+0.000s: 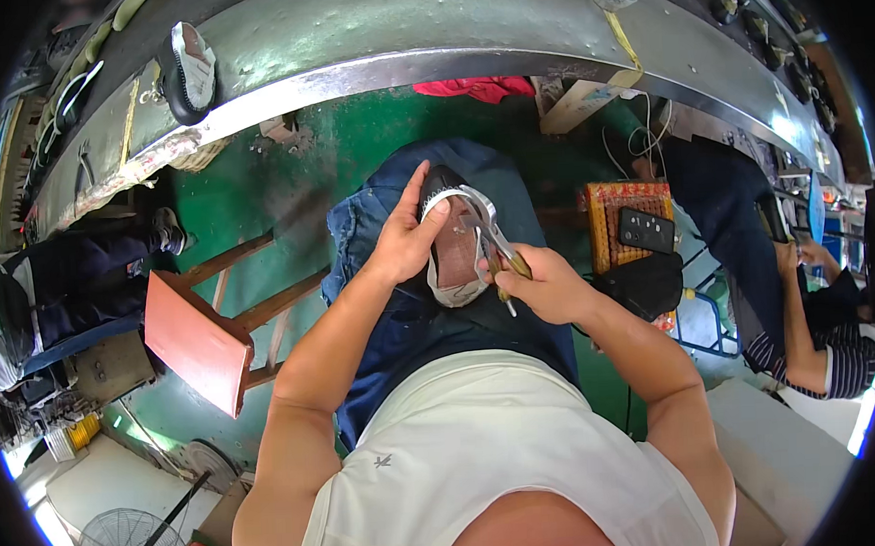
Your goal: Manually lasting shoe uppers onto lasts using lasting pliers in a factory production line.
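Note:
On my lap, over the dark blue cloth (401, 323), lies a shoe (453, 258) with its underside up. It has a black toe end, a whitish edge and a brown insole. My left hand (408, 233) is closed round the shoe's left side, the thumb pressing on the whitish rim near the toe. A pair of pliers (495, 233) with a curved metal head and yellowish handles is gripped in my right hand (547, 286). The metal head reaches over the shoe's right side near the toe; whether its jaws pinch the edge I cannot make out.
Ahead runs a metal workbench (349, 33), with another black-and-white shoe (191, 74) at its left. A reddish stool (196, 337) stands left. A woven seat (607, 246) at right bears a black device (646, 231) and black pouch (643, 285). Other people sit on both sides.

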